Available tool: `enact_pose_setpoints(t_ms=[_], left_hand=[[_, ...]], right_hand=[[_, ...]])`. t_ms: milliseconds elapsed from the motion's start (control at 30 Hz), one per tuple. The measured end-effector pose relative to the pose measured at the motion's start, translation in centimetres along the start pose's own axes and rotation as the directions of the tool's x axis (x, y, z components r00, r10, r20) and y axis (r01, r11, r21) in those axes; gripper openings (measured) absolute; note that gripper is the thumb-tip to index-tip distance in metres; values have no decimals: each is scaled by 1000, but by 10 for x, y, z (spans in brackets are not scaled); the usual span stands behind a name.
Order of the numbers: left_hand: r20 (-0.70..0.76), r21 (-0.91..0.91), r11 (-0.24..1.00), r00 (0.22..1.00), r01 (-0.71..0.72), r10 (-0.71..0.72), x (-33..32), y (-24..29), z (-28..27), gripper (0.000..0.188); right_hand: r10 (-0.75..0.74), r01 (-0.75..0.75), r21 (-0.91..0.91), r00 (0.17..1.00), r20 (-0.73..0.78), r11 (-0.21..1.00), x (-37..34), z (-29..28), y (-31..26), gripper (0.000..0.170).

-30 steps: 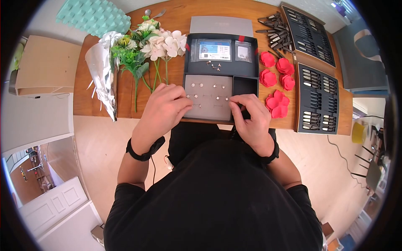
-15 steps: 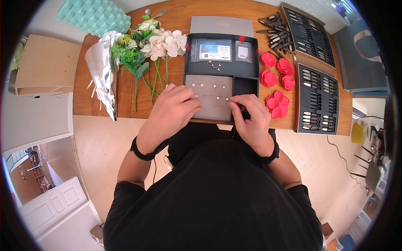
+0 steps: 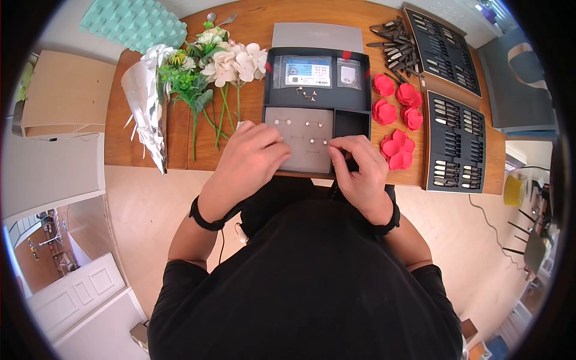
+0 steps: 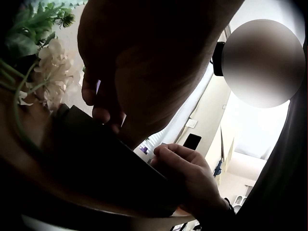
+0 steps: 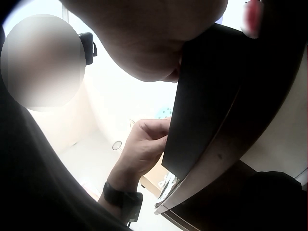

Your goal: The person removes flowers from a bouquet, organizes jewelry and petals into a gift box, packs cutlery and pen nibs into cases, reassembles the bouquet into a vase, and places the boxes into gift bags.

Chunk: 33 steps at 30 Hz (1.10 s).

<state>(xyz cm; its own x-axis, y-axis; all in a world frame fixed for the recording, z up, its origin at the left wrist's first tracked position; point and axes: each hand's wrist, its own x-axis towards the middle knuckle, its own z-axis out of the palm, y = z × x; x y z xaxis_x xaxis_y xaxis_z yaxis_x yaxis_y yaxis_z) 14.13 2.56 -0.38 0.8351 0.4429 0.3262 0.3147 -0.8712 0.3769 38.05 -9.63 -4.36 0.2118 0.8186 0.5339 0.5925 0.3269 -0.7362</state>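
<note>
At the table's [image 3: 180, 145] near edge, the left hand [image 3: 249, 157] is hovering, fingers bent, over the left side of a grey pad [image 3: 300, 160]. The right hand [image 3: 363, 168] is holding thumb and forefinger close together at the pad's right side, beside earrings [image 3: 312, 142]; whether either is pinching anything cannot be told. White flowers [image 3: 223, 67] are lying leftward, red flowers [image 3: 397, 150] rightward; pale floor [image 3: 150, 231] is showing below. The open black box [image 3: 353, 124] is sitting around the pad, its long axis running away from the person.
</note>
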Motion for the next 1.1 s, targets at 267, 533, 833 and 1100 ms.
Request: enact_pose_setpoints(t_ms=[267,533,833,1100], left_hand=[[-21,5,1000,1000,16,-16,0,4,4,10],[-29,18,1000,999,21,-21,0,5,5,13],[-60,6,997,995,77,-76,-3,-5,-12,18],[-27,-37,998,999,46,-47,-2,-5,-7,18]], right_hand=[[-9,9,-1,1000,-6,1000,0,0,0,16],[-2,2,5,1000,-7,1000,0,0,0,16],[10,-10,13,1000,-8,1000,0,1,-1,15],[-1,1,1,1000,-11,1000,0,1,0,15]])
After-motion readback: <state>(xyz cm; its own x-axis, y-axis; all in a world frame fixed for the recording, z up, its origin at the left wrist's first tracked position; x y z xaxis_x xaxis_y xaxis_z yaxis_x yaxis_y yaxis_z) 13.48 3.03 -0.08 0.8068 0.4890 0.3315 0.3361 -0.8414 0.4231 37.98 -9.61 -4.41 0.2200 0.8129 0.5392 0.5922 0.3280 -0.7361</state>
